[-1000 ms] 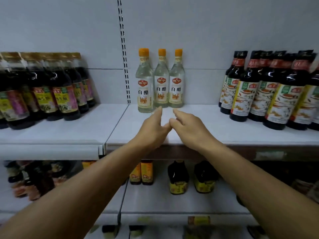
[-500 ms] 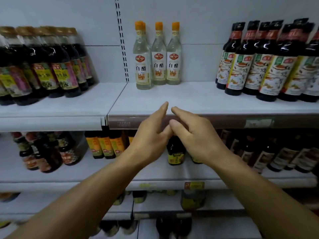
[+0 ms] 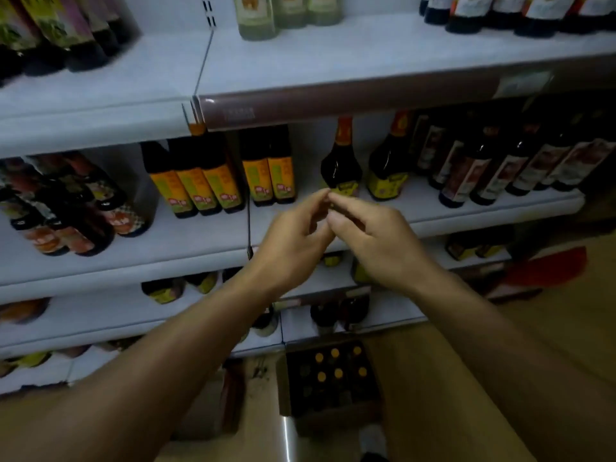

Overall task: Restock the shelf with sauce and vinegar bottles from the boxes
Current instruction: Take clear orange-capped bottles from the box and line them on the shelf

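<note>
From the head camera, white metal shelving (image 3: 350, 51) fills the upper frame in stepped tiers, each with a flat matte deck and a rounded front lip; the top tier's lip carries a brownish price strip (image 3: 333, 105). A tan floor (image 3: 550, 328) shows at 4 o'clock, smooth and slightly glossy.

At 12 o'clock, three clear vinegar bottles (image 3: 256, 18) stand on the top tier, only their pale lower bodies in view. Dark glass sauce bottles (image 3: 500, 15) sit at 1 o'clock, more at 11 o'clock. On the second tier, square-shouldered dark bottles with orange labels (image 3: 206, 185) stand in a row at 10 o'clock; two round-bellied, narrow-necked bottles (image 3: 340, 161) stand just past the fingertips.

At 6 o'clock an open cardboard box (image 3: 330, 378) rests on the floor against the shelving base, holding bottles with orange caps (image 3: 336, 363) in rows.

The left hand (image 3: 293, 241) and right hand (image 3: 380, 241) meet mid-frame, fingertips touching, fingers loosely curled, both empty.
</note>
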`<state>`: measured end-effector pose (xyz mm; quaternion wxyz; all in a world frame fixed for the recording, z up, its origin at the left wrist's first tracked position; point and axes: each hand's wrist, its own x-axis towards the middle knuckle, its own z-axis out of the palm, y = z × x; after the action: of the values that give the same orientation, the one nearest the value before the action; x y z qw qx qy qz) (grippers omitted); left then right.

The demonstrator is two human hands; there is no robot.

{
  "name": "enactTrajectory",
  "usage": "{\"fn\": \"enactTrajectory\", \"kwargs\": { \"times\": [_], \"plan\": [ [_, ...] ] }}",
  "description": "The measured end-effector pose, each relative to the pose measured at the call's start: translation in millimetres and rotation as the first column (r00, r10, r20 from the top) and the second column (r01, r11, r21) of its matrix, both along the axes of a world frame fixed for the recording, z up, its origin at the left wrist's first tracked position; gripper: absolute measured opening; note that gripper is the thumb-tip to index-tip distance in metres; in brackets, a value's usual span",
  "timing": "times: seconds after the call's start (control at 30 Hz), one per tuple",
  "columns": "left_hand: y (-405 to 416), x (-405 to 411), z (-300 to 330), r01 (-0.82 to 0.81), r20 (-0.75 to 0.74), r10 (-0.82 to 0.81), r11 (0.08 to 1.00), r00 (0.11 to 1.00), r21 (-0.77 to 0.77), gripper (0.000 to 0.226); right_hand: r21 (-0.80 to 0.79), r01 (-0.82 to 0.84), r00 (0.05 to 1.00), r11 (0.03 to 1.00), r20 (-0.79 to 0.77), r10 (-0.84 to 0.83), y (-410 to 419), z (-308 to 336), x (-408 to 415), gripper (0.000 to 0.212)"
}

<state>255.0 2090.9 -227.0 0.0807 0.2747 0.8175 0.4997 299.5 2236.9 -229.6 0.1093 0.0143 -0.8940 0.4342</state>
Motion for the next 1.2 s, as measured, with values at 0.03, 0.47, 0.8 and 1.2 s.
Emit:
{"fn": "enactTrajectory", "kwargs": {
  "times": [0.03, 0.47, 0.8, 1.2],
  "plan": [
    [-1.7, 2.5, -9.9, 0.004, 0.017, -0.004, 1.000, 1.000, -0.014, 0.034, -0.004, 0.011, 1.000, 1.000, 0.021, -0.011, -2.0, -10.4, 4.1, 0.046],
    [-8.8, 16.9, -172.5, 0.111, 0.258, -0.084, 0.990, 0.963, -0.092, 0.033, -0.036, 0.045, 0.968, 0.998, 0.248, -0.035, -8.0, -168.7, 27.1, 0.040],
    [-10.4, 27.6, -337.3, 0.076, 0.482, 0.022, 0.980, 0.876, -0.182, 0.035, 0.007, -0.079, 0.890, 0.997, 0.452, 0.067, -9.4, -330.2, 29.6, 0.028],
    [-7.2, 40.3, -553.9, 0.079, 0.623, 0.197, 0.919, 0.757, -0.387, 0.040, 0.221, -0.210, 0.730, 0.952, 0.683, 0.003, 1.2, -549.8, 27.5, 0.029]
  ]
}}
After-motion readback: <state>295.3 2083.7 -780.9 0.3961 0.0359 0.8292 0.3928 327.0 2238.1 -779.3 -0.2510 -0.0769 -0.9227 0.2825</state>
